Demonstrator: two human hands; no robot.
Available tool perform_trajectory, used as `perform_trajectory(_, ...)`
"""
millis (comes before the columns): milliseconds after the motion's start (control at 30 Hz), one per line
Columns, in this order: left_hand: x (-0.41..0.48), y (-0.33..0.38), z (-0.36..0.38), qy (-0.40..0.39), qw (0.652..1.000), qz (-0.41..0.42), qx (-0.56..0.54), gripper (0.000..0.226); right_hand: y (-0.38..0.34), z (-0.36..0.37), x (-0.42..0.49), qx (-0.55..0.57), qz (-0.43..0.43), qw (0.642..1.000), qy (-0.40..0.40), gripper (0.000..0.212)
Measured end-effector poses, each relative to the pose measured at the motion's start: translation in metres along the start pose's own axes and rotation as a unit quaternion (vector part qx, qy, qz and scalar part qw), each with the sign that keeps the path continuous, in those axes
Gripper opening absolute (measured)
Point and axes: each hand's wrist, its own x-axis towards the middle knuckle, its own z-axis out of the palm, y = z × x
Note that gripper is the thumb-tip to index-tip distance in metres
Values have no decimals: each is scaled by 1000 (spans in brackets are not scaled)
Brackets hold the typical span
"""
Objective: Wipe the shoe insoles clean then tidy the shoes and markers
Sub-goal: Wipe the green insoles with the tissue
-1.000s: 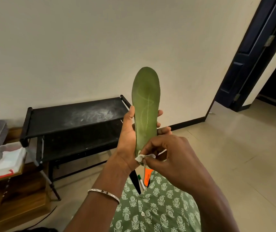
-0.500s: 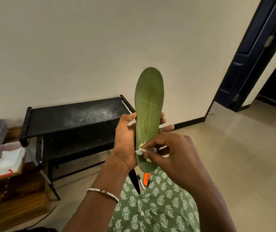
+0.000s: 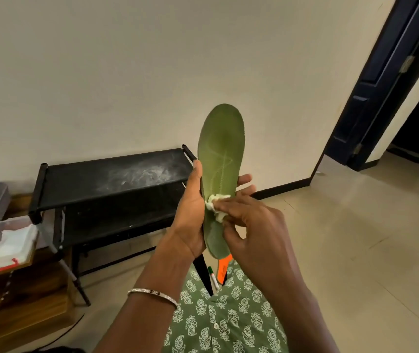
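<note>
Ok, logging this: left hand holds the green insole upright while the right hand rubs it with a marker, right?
Not a marker: the head view shows the right hand rubbing the green insole with a white wipe; the left hand holds it upright.

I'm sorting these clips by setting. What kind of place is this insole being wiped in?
Probably a room in a home, perhaps near the entrance: a black two-tier shoe rack stands against a plain wall, the floor is tiled, and a dark door stands open to another room.
</note>
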Motion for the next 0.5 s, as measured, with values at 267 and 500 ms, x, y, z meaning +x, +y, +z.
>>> perform_trajectory(267,-5,-1,5,-17,1000,-1,5,87,1,5,3,6,-8,995,97,26)
perform_trajectory(500,-7,-9,8,-46,998,-19,-23,73,2,4,9,-79,-11,985,155,24)
